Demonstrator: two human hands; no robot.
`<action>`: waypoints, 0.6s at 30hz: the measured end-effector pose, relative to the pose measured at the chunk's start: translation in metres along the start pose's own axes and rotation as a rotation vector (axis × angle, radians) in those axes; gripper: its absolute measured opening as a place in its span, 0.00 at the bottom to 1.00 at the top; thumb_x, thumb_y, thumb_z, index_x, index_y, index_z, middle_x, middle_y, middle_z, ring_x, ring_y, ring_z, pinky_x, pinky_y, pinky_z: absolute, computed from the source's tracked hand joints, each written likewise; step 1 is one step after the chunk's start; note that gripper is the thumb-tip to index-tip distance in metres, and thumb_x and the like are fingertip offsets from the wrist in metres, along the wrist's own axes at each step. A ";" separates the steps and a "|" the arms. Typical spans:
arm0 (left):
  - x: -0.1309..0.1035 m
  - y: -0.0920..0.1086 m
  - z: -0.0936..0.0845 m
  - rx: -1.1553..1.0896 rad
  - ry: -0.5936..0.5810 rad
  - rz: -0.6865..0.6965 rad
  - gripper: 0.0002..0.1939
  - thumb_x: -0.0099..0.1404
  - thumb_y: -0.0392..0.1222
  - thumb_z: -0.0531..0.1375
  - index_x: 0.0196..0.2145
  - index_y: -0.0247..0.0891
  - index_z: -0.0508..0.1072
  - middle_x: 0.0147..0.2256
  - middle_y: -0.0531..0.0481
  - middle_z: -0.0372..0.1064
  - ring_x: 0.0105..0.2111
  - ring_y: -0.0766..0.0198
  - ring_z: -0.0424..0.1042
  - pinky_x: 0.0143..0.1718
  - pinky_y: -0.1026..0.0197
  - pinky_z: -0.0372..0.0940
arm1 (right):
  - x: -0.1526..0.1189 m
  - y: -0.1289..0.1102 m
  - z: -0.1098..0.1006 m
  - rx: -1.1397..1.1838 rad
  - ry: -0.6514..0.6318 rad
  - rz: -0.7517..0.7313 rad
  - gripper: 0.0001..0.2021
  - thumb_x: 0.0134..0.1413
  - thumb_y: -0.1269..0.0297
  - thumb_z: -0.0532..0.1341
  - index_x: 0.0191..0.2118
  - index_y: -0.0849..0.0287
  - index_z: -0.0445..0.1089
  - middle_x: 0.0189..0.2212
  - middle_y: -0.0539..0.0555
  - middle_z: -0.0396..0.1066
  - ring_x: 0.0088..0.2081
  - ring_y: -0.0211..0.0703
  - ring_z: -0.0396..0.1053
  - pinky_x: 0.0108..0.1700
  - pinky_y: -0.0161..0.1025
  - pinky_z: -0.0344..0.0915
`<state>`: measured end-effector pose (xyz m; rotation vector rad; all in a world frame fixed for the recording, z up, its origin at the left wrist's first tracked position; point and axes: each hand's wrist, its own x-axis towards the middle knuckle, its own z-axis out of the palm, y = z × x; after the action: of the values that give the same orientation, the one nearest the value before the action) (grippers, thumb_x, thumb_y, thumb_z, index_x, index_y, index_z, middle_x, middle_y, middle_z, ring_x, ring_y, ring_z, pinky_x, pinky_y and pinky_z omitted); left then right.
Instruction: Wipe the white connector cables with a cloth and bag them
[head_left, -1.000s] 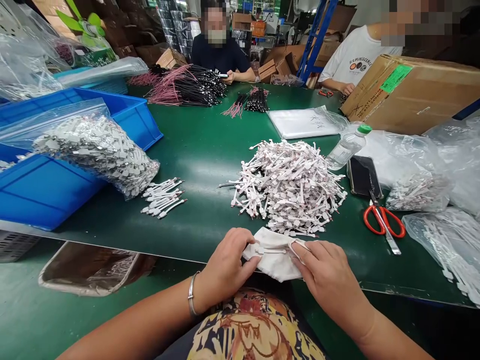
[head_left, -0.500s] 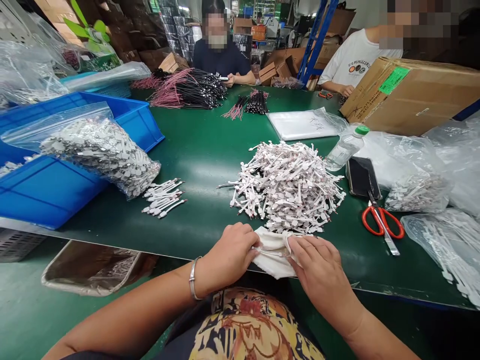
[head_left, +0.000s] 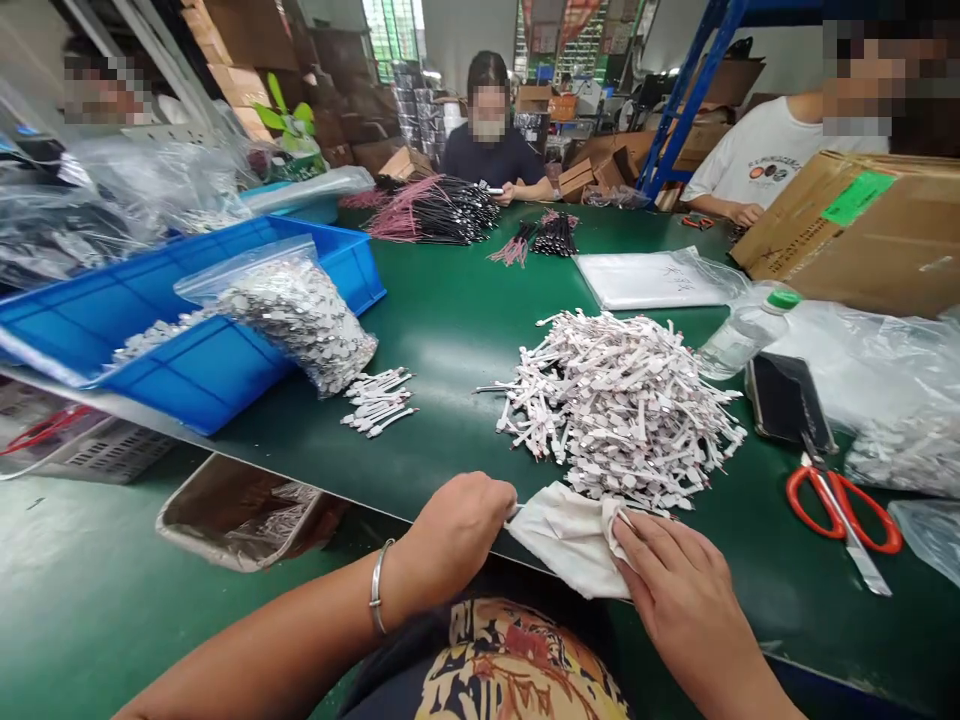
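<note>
At the near table edge, my right hand [head_left: 671, 565] is wrapped round one side of a crumpled white cloth [head_left: 566, 535]. My left hand [head_left: 465, 530], with a metal bangle on its wrist, is closed in a fist just left of the cloth; a thin white piece shows at its fingertips, mostly hidden. Beyond the cloth lies a big heap of short white cable pieces [head_left: 622, 400]. A small group of the same pieces [head_left: 379, 402] rests to the left, beside a filled plastic bag [head_left: 300, 320] leaning on a blue bin [head_left: 217, 375].
Red-handled scissors [head_left: 840, 515], a phone [head_left: 787, 400] and a bottle [head_left: 742, 335] stand or lie right of the heap. A cardboard box [head_left: 862, 240] is at the right. Black and pink cables [head_left: 435, 210] lie at the back. People sit across the table. A waste bin [head_left: 240, 515] is below.
The view has swung left, so things appear further right. My left hand has drawn away from the cloth, which now looks more spread out.
</note>
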<state>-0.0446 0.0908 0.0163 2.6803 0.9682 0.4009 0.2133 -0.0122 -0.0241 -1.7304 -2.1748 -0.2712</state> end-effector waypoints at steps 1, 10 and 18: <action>-0.005 -0.008 -0.005 0.020 0.064 -0.056 0.07 0.65 0.34 0.49 0.34 0.38 0.66 0.28 0.50 0.65 0.30 0.63 0.63 0.35 0.59 0.60 | -0.001 0.002 0.002 -0.009 0.007 -0.017 0.13 0.58 0.65 0.54 0.48 0.54 0.68 0.44 0.53 0.72 0.45 0.50 0.64 0.50 0.49 0.53; -0.055 -0.095 -0.037 0.326 0.299 -0.507 0.07 0.64 0.37 0.51 0.31 0.38 0.67 0.31 0.47 0.69 0.34 0.58 0.67 0.39 0.54 0.59 | -0.005 0.015 0.004 0.043 0.168 -0.079 0.15 0.52 0.58 0.60 0.46 0.55 0.67 0.44 0.57 0.71 0.44 0.52 0.67 0.48 0.49 0.57; -0.046 -0.142 -0.059 0.260 0.199 -0.422 0.33 0.58 0.51 0.58 0.57 0.33 0.56 0.58 0.38 0.55 0.57 0.50 0.55 0.57 0.50 0.52 | 0.005 0.024 0.006 0.001 0.341 -0.258 0.16 0.47 0.57 0.64 0.43 0.55 0.72 0.40 0.54 0.74 0.38 0.48 0.71 0.45 0.43 0.61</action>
<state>-0.1813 0.1748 0.0160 2.5826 1.7078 0.4818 0.2353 0.0002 -0.0291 -1.2868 -2.1320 -0.5839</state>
